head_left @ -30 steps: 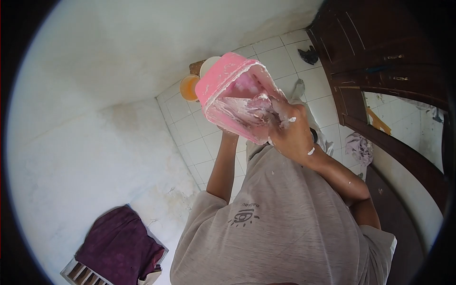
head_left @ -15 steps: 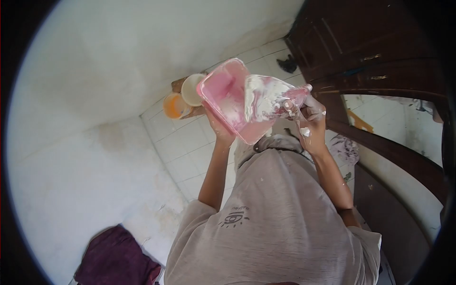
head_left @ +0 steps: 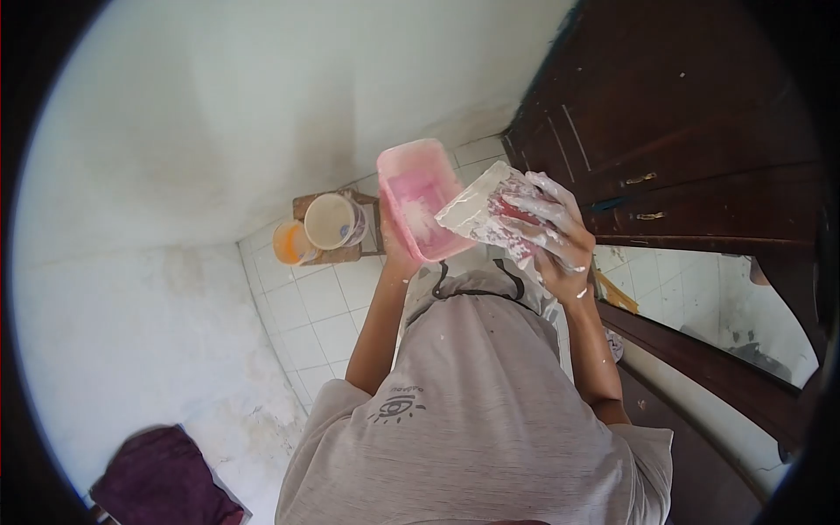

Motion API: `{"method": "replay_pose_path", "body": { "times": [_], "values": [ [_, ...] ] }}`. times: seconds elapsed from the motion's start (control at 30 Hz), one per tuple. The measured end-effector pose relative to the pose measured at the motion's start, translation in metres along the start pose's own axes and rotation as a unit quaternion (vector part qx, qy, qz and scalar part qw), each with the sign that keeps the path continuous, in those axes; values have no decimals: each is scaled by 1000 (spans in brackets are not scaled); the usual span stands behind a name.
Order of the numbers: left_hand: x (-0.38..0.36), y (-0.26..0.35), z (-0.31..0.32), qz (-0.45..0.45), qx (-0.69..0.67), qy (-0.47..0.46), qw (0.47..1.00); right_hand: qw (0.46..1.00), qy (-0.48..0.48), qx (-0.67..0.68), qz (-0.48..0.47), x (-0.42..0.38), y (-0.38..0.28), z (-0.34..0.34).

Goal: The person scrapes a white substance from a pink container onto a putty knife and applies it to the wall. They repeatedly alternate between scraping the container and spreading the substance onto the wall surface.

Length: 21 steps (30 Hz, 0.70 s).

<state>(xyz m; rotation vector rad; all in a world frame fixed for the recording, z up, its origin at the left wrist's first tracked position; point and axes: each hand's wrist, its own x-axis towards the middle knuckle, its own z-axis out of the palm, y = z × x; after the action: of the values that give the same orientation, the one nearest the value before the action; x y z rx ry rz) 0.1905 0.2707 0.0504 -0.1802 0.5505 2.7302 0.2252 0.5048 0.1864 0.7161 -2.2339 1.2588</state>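
Observation:
My left hand (head_left: 401,255) is closed on a pink plastic tub (head_left: 409,154), gripping it along its lower left side. White paste is smeared over the tub's pink inside. In my right hand (head_left: 563,229) is a wide putty knife (head_left: 475,206), its pale blade pointing left, with the blade's corner at the tub's right rim. White paste coats the fingers and the part of the putty knife close to them, where a little red shows through. The fingers partly hide its handle.
A wooden stool (head_left: 349,255) by the wall bears a white bucket (head_left: 329,222) and a tub with orange inside (head_left: 290,243). On the right stands a dark wooden cabinet (head_left: 665,114) with a mirror (head_left: 678,284). Purple cloth (head_left: 162,477) lies at lower left.
The putty knife has turned over, so the back of my right hand now faces up. The pink tub has tilted more upright in view, and the view has shifted, showing more of the stool.

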Motion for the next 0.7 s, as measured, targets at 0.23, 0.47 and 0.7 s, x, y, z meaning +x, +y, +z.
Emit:
{"method": "replay_pose_path", "body": {
  "times": [0.23, 0.47, 0.7],
  "values": [
    [28, -34, -3, -29, 24, 65, 997, 991, -35, 40, 122, -23, 59, -35],
    [49, -70, -12, -48, -27, 65, 996, 953, -29, 93, 285, -85, 106, -48],
    [69, -45, -23, -131, -49, -1, 990, 875, 42, 317, 363, -88, 149, -12]
  ]
}}
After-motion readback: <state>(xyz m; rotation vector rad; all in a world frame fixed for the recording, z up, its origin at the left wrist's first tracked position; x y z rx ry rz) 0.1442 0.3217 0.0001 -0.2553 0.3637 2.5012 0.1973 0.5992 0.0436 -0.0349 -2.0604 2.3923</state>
